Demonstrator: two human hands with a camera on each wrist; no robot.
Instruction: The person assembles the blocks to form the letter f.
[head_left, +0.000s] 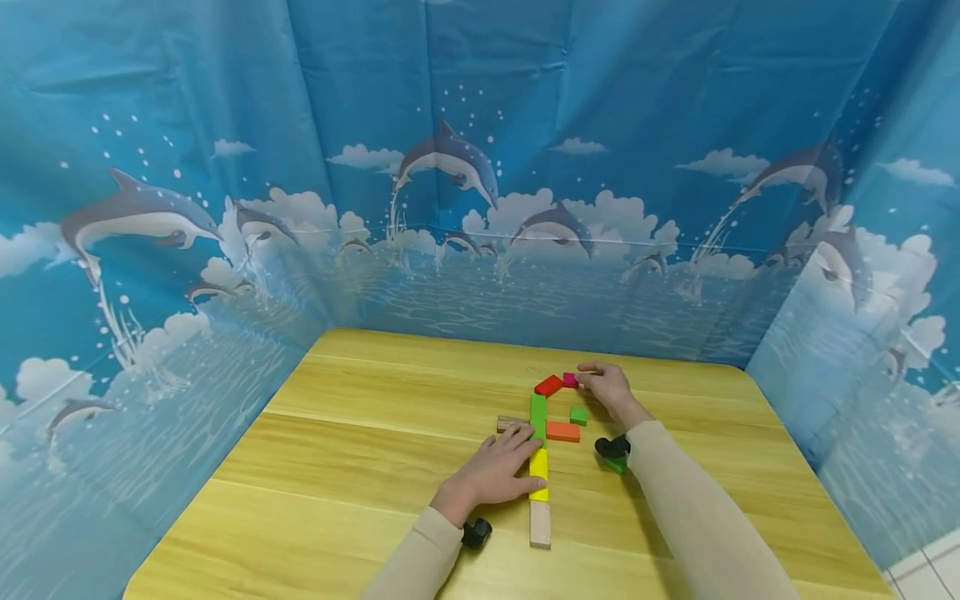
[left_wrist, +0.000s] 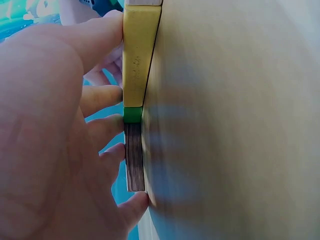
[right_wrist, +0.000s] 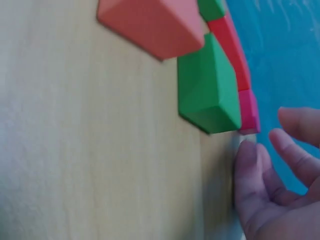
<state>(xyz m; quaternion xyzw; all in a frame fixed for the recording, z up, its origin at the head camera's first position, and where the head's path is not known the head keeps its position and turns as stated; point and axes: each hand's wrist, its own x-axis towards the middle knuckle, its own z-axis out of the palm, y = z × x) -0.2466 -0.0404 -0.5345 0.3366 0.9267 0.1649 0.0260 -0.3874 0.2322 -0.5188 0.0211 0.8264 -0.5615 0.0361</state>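
Note:
My left hand (head_left: 493, 468) lies over a line of toy blocks, its fingers fairly straight. The thumb touches the yellow block (head_left: 539, 477); the other fingertips are by the long green block (head_left: 538, 407) and the brown wood-grain block (head_left: 510, 422). At the far end of the line, a tilted red block (head_left: 548, 386) meets a small magenta block (head_left: 570, 380). My right hand (head_left: 607, 390) is beside the magenta block's right end, thumb and fingers spread apart. In the right wrist view, the fingertips (right_wrist: 248, 157) are just short of the magenta block (right_wrist: 249, 112), with nothing seen between them.
A pale wooden block (head_left: 540, 525) continues the line at the near end. Right of the line lie an orange block (head_left: 562, 431) and a small green block (head_left: 578, 415). Another green block (head_left: 617, 466) is partly hidden under the right wrist camera. A dolphin-print curtain (head_left: 465, 283) surrounds the table (head_left: 360, 400).

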